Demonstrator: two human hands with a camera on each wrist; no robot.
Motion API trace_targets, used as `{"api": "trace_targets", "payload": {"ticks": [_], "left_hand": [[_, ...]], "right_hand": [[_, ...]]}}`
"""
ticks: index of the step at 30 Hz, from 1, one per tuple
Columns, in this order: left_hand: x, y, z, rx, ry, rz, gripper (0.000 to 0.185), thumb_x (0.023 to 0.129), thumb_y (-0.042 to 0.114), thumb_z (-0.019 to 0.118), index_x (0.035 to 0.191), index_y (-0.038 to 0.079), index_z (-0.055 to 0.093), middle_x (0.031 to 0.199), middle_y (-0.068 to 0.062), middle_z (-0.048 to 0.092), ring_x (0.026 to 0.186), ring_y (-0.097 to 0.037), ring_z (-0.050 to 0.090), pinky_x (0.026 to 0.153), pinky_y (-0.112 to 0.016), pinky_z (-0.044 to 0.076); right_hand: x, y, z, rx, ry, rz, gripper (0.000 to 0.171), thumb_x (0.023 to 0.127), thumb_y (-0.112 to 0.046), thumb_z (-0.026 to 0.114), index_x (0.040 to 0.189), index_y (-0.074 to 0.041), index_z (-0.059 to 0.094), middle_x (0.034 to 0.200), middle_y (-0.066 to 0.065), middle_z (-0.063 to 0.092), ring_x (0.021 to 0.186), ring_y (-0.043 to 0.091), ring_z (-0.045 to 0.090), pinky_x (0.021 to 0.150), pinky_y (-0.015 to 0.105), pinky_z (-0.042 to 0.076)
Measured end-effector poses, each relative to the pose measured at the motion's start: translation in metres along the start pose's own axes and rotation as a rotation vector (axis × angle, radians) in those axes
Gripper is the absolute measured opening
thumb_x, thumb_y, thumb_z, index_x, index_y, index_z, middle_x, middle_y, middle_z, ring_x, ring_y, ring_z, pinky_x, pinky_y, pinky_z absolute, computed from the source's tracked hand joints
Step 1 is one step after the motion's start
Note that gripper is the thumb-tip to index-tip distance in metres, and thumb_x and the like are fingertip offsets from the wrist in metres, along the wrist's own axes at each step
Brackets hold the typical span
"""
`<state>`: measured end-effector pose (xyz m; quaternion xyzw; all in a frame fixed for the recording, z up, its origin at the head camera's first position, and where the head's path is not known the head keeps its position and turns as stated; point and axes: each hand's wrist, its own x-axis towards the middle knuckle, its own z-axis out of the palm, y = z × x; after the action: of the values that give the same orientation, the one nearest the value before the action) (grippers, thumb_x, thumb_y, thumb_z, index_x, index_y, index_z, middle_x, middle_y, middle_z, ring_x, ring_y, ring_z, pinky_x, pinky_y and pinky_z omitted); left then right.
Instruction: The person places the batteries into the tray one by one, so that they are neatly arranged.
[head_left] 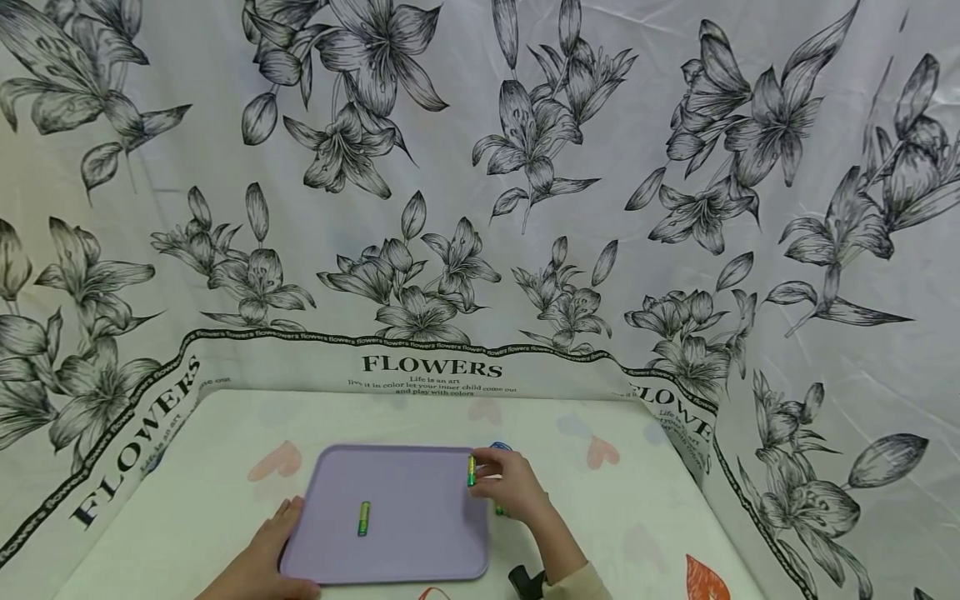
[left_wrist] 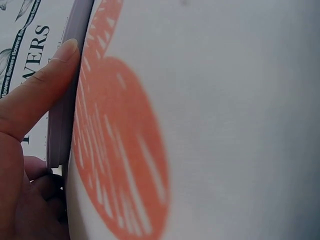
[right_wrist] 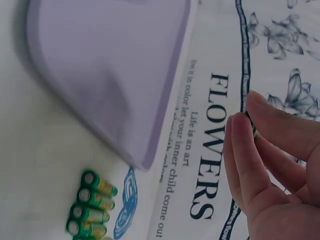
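Lowest in the head view, nearest the camera, is the person's left hand (head_left: pixel 264 552), its thumb and fingers spread apart to grip the near left corner of a tray. Behind everything hangs a white cloth (head_left: pixel 540 275) printed with black lilies and the word FLOWERS. Below it spreads the counter (head_left: pixel 202 508), under a pale cover with printed hearts. On it lies the rounded, lilac tray (head_left: pixel 423 508). At the tray's right end is the right hand (head_left: pixel 513 485) (a pale sleeve (head_left: pixel 576 585) shows behind its wrist), thumb and fingers pinching a green-and-yellow battery (head_left: pixel 471 471); whether that touches the tray cannot be told. On the counter just beside the tray, a row of similar batteries (right_wrist: pixel 94 216), four or more, sits near a blue printed shape (right_wrist: pixel 126 207). One single battery (head_left: pixel 363 518) lies on the tray, left of its middle.
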<state>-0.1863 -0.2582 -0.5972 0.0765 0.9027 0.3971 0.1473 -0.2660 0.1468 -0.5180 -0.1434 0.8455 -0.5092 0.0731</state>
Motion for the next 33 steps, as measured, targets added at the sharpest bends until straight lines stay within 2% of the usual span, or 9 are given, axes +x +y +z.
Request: {"api": "trace_targets", "payload": {"ticks": [8, 12, 19, 26, 33], "left_hand": [[0.001, 0.000, 0.001, 0.027, 0.030, 0.025, 0.132, 0.070, 0.042, 0.091, 0.156, -0.013, 0.007, 0.162, -0.038, 0.005, 0.145, -0.063, 0.003, 0.110, -0.078, 0.006], [0.001, 0.002, 0.000, 0.037, 0.018, 0.013, 0.131, 0.072, 0.044, 0.089, 0.156, -0.013, 0.007, 0.161, -0.038, 0.004, 0.144, -0.064, 0.003, 0.110, -0.078, 0.007], [0.001, 0.007, -0.002, 0.024, 0.001, -0.022, 0.132, 0.071, 0.046, 0.089, 0.156, -0.012, 0.006, 0.162, -0.037, 0.001, 0.144, -0.063, 0.001, 0.111, -0.076, 0.006], [-0.001, 0.008, -0.001, -0.006, -0.005, -0.042, 0.134, 0.069, 0.044, 0.090, 0.156, -0.011, 0.004, 0.162, -0.037, -0.002, 0.145, -0.063, -0.001, 0.112, -0.076, 0.003], [-0.001, 0.009, 0.000, -0.025, 0.011, -0.045, 0.139, 0.064, 0.041, 0.093, 0.157, -0.010, 0.004, 0.162, -0.037, -0.004, 0.144, -0.065, -0.003, 0.112, -0.076, 0.002]], "right_hand": [[0.009, -0.012, 0.024, 0.021, 0.008, 0.026, 0.055, 0.077, -0.006, 0.085, 0.129, -0.009, 0.068, 0.115, 0.004, 0.072, 0.096, 0.015, 0.070, 0.073, 0.032, 0.059], [0.014, -0.017, 0.038, 0.059, -0.008, 0.018, 0.053, 0.076, -0.003, 0.086, 0.126, -0.010, 0.070, 0.111, 0.003, 0.072, 0.095, 0.014, 0.071, 0.073, 0.031, 0.059], [0.021, -0.024, 0.061, 0.077, -0.035, -0.035, 0.052, 0.073, 0.003, 0.086, 0.122, -0.006, 0.071, 0.104, 0.006, 0.074, 0.090, 0.016, 0.073, 0.071, 0.026, 0.059], [0.031, -0.019, 0.091, 0.064, -0.071, -0.052, 0.053, 0.072, 0.003, 0.087, 0.122, 0.001, 0.069, 0.103, 0.006, 0.075, 0.085, 0.012, 0.073, 0.070, 0.020, 0.057], [0.036, -0.021, 0.116, 0.040, -0.081, -0.009, 0.052, 0.069, 0.002, 0.090, 0.118, -0.005, 0.073, 0.098, 0.001, 0.075, 0.079, 0.006, 0.070, 0.070, 0.021, 0.057]]}}
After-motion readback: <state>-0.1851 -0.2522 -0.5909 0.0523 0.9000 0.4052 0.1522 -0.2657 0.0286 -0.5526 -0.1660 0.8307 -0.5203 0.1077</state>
